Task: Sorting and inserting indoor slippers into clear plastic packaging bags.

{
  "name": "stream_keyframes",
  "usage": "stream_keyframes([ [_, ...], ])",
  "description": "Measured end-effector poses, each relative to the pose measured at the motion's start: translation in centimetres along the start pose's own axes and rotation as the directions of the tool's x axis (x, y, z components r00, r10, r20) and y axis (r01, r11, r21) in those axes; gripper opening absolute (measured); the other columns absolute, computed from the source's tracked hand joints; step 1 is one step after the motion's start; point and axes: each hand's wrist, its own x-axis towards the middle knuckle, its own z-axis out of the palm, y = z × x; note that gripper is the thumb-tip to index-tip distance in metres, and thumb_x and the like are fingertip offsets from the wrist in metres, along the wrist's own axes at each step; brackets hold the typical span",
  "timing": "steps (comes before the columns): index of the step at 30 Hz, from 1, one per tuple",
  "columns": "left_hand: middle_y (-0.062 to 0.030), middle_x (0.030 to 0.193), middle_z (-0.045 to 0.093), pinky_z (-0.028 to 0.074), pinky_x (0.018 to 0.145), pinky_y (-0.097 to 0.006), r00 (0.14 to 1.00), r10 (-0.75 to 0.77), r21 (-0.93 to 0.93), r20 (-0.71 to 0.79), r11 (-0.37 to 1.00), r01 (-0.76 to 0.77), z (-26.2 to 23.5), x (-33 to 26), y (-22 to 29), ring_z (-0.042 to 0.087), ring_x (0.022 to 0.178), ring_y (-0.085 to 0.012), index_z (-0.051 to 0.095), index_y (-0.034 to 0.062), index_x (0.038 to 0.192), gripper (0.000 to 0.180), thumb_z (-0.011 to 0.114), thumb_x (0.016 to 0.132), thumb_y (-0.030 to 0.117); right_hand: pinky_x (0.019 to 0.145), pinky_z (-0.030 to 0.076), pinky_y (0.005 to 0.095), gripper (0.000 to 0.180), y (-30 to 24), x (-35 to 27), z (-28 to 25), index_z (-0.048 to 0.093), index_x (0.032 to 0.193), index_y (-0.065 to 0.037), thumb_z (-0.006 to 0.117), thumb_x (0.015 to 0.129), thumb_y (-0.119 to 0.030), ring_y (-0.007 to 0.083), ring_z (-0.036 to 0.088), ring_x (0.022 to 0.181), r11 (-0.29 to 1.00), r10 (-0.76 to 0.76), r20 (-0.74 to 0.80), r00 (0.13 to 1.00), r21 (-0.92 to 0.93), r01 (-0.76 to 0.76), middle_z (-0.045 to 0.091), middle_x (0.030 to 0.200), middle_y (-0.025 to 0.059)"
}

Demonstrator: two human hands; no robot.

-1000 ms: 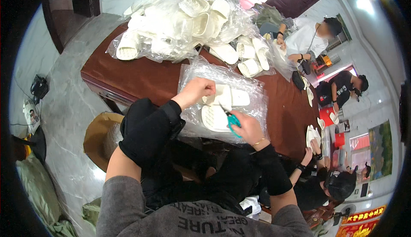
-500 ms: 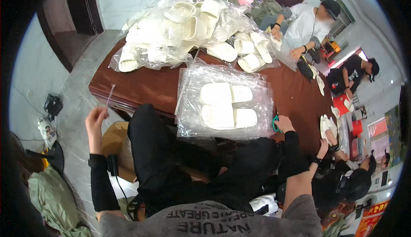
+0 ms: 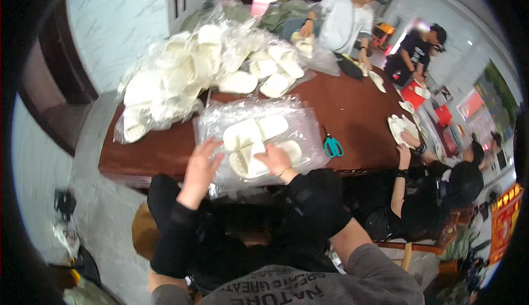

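A pair of white slippers lies side by side on a stack of clear plastic bags (image 3: 306, 120) at the table's near edge. My right hand (image 3: 277, 162) is closed on the nearer slipper (image 3: 250, 164), its fingers over the upper edge. Beside the left end of the pair hovers my left hand (image 3: 202, 164), fingers apart and holding nothing. The farther slipper (image 3: 270, 127) is next to both hands and untouched. To the right of the bags, teal-handled scissors (image 3: 333, 146) rest on the table, blades pointing away from me.
A heap of bagged white slippers (image 3: 187, 65) covers the far left of the brown table (image 3: 363, 117). Across the table, a person in white (image 3: 343, 21) handles slippers. Another person's hands (image 3: 406, 145) hold slippers at the right. A cardboard box (image 3: 144, 230) stands below, left.
My right hand has let go of the scissors, which now lie on the table, and has moved left onto the slipper. My left hand has come in from the left without the thin strip. The view has turned.
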Motion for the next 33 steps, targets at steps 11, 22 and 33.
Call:
stream_keyframes([
  [11,-0.024,0.157,0.043,0.032,0.12,-0.052,0.995,-0.046,0.264,-0.085,0.962,0.067,12.4,0.3,-8.1,0.043,0.143,-0.0389,0.058,0.0068,0.142,0.044,0.063,0.1,0.017,0.08,0.052,0.0485,0.03,-2.7,-2.8,-12.5,0.063,0.113,-0.013,0.067,0.093,-0.035,0.0374,0.069,0.094,0.99,-0.14,0.095,0.986,0.006,0.141,0.07,0.097,0.0181],
  [22,-0.0224,0.156,0.043,0.031,0.121,-0.051,0.991,-0.092,0.225,-0.099,0.968,0.113,12.9,0.9,-7.6,0.044,0.142,-0.0381,0.049,0.0005,0.146,0.056,0.067,0.098,0.021,0.087,0.053,0.0499,0.021,8.0,5.9,-8.9,0.074,0.101,-0.013,0.06,0.092,-0.026,0.0388,0.068,0.104,0.777,-0.186,0.329,0.926,-0.528,0.344,0.073,0.106,0.016],
  [33,-0.0231,0.157,0.042,0.032,0.122,-0.052,0.986,-0.097,0.255,-0.132,0.958,0.129,12.6,0.7,-9.3,0.043,0.145,-0.0357,0.04,-0.0052,0.15,0.066,0.069,0.097,0.022,0.088,0.052,0.0441,0.017,1.4,7.1,-12.2,0.073,0.102,-0.018,0.062,0.088,-0.02,0.0302,0.06,0.112,0.19,-0.675,0.473,0.566,-0.63,0.753,0.064,0.107,0.0096],
])
